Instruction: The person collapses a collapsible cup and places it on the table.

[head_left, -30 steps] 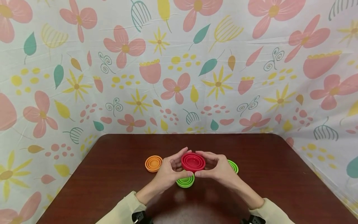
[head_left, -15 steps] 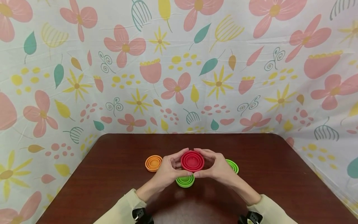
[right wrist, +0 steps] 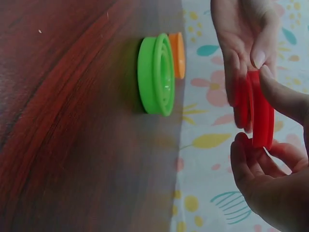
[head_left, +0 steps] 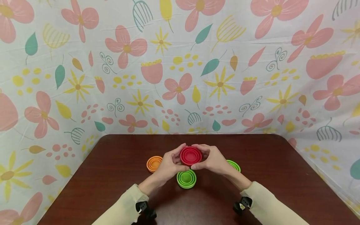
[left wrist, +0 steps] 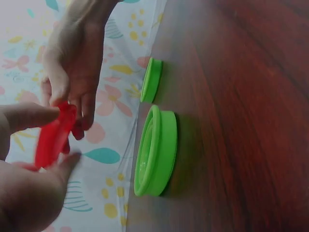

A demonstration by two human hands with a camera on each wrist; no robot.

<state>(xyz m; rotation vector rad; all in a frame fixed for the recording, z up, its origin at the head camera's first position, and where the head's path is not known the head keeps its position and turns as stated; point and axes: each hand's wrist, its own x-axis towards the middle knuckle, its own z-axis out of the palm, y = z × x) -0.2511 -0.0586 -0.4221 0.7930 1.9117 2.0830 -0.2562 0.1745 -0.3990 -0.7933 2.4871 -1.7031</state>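
Note:
A flattened red collapsible cup (head_left: pixel 191 155) with concentric rings is held above the table, its ringed face toward the head camera. My left hand (head_left: pixel 168 166) pinches its left side, thumb at the near edge and fingers at the far edge. On the opposite side my right hand (head_left: pixel 215 161) grips it the same way. Both wrist views show the red cup edge-on, clear of the tabletop. Just below the hands a green collapsible cup (head_left: pixel 186 178) lies flattened on the table. Behind the right wrist is another green cup (head_left: pixel 234 165), partly hidden.
An orange collapsible cup (head_left: pixel 154 164) lies flattened left of my left hand, its right edge covered by the hand. The dark brown wooden table (head_left: pixel 118 187) ends at a flower-printed cloth (head_left: pixel 177 103) behind and at the sides.
Both hands have moved the red cup slightly up and left, away from me. The near green cup, partly covered before, now shows whole. The cups on the table stay put.

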